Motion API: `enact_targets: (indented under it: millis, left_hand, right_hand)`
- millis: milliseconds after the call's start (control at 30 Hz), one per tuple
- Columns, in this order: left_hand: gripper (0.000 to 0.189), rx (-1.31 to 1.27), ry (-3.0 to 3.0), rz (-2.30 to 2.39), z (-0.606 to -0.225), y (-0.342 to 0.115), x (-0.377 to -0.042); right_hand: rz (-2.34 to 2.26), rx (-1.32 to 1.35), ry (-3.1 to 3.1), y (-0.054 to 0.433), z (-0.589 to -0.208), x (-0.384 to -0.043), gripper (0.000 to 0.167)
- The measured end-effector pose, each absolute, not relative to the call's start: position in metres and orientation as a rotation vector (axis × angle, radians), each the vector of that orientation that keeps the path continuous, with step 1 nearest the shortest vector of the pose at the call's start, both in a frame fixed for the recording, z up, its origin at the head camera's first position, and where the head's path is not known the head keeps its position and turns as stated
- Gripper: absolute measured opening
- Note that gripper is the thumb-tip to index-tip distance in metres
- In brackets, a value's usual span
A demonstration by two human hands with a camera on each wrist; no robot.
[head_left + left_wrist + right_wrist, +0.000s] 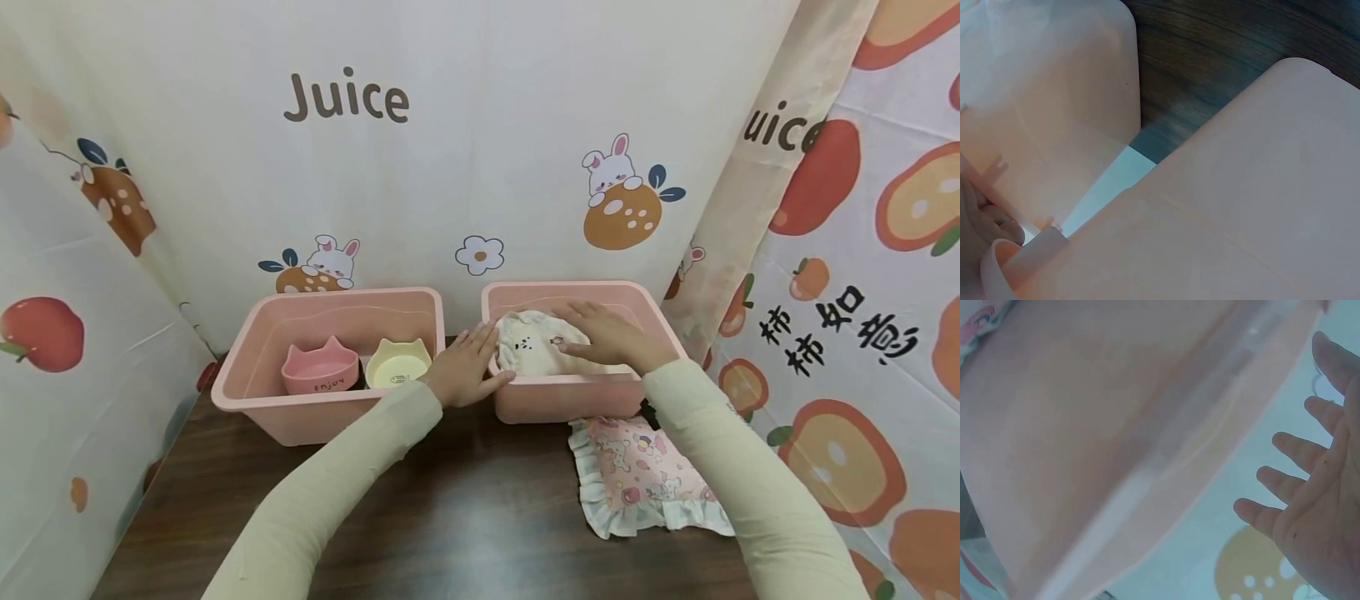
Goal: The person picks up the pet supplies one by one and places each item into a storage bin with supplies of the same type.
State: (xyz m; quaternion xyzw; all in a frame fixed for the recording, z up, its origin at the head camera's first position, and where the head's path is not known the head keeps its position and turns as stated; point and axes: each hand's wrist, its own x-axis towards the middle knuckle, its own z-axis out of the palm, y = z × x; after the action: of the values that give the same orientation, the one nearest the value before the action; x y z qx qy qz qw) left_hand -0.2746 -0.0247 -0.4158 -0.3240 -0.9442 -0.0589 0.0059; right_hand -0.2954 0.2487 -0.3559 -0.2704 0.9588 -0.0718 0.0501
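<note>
My left hand reaches to the left front corner of the right pink bin, fingers extended and thumb pointing right. In the left wrist view, part of that hand shows near the bins' rims. A soft cream cloth item with a ruffled edge and small animal-face prints lies inside this bin. Above its right side is my right hand, fingers outstretched and holding nothing. The right wrist view shows the same hand with its fingers spread apart.
Another pink bin on the left holds a pink cat-eared bowl and a pale yellow one. A pink frilled cushion lies on the dark wooden table, before the right bin. Printed curtains hang behind and at both sides.
</note>
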Motion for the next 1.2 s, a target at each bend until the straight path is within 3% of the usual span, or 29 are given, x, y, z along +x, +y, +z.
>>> enact_targets:
  millis: [667,867,1200]
  left_hand:
    - [0.082,-1.034,-2.947,-0.203,-0.411,-0.026,-0.272]
    - [0.082,-1.012,-2.961,-0.143,-0.412,-0.026,-0.273]
    - [0.082,-1.020,-2.947,-0.175,-0.414,-0.024,-0.273]
  right_hand:
    - [-0.349,-1.051,3.026,0.298,-0.336,-0.237,0.069]
    - [-0.359,-1.175,3.103,0.315,-0.343,-0.216,0.071]
    - [-0.457,-1.079,3.142,0.348,-0.381,-0.165,0.085]
